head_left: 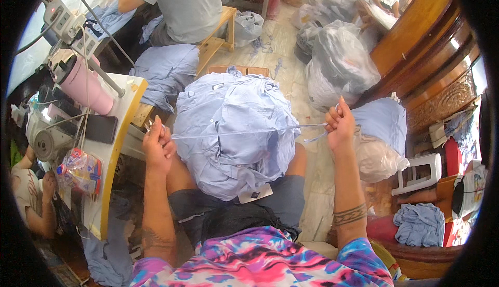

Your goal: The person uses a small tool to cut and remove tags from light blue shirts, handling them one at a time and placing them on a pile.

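Left hand (157,145) and right hand (339,127) grip a blue strip (244,131), taut between them (over bundled cloth (231,102)).

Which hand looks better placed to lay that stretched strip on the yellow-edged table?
Probably the left hand: it grips the strip close to the yellow-edged table. The right hand grips it too, but on the far side of the light-blue cloth pile.

White yellow-edged tabletop (108,154): I've got pink tumbler (89,87), black smartphone (100,129), plastic-wrapped packet (82,171) | Lap (189,204): light-blue shirt heap (234,126) right across it, any further support hidden from me | Pale floor (293,87): I'm seeing stuffed plastic bags (340,66), blue scraps (260,47)
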{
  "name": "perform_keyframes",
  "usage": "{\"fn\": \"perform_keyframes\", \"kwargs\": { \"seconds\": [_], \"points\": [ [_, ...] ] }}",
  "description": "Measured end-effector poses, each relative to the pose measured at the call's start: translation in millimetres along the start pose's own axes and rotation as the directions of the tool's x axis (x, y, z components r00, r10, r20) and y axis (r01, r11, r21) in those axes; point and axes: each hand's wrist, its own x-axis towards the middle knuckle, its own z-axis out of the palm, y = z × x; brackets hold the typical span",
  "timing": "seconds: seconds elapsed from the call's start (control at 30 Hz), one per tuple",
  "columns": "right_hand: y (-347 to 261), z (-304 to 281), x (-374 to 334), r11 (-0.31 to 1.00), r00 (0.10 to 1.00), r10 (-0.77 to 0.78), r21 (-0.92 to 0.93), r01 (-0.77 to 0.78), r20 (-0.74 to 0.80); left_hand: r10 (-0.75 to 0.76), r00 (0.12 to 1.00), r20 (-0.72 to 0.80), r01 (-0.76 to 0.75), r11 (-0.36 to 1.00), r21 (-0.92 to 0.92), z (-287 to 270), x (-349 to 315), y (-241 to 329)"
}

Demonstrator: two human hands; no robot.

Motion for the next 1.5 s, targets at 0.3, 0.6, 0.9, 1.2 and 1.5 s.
{"fn": "perform_keyframes", "kwargs": {
  "seconds": [0.3, 0.6, 0.9, 1.2, 1.5],
  "points": [
    [-9.0, 11.1, 61.8, 0.965, 0.979, -0.195, -0.166, 0.203, 0.064, -0.081, 0.997, -0.02, 0.082, 0.993, 0.086, -20.6, -50.5, 2.7],
    [-25.5, 114.0, 135.2, 0.957, 0.965, -0.261, -0.126, 0.262, 0.023, -0.123, 0.977, -0.174, 0.143, 0.984, 0.105, -68.6, -181.9, -8.3],
    [-37.8, 73.1, 249.3, 0.96, 0.959, -0.258, -0.146, 0.24, -0.118, -0.159, 0.843, -0.514, 0.236, 0.968, 0.088, -147.7, -240.0, -8.6],
    [-57.9, 78.2, 225.5, 0.853, 0.943, -0.293, -0.403, 0.331, 0.155, -0.254, 0.676, -0.692, 0.674, 0.593, 0.44, -208.9, -301.9, -27.2],
    [-38.5, -57.4, 65.7, -0.06, 0.895, 0.305, -0.931, 0.359, 0.325, -0.077, 0.889, -0.452, 0.411, -0.303, 0.86, -255.6, -311.0, -48.9]
  ]
}}
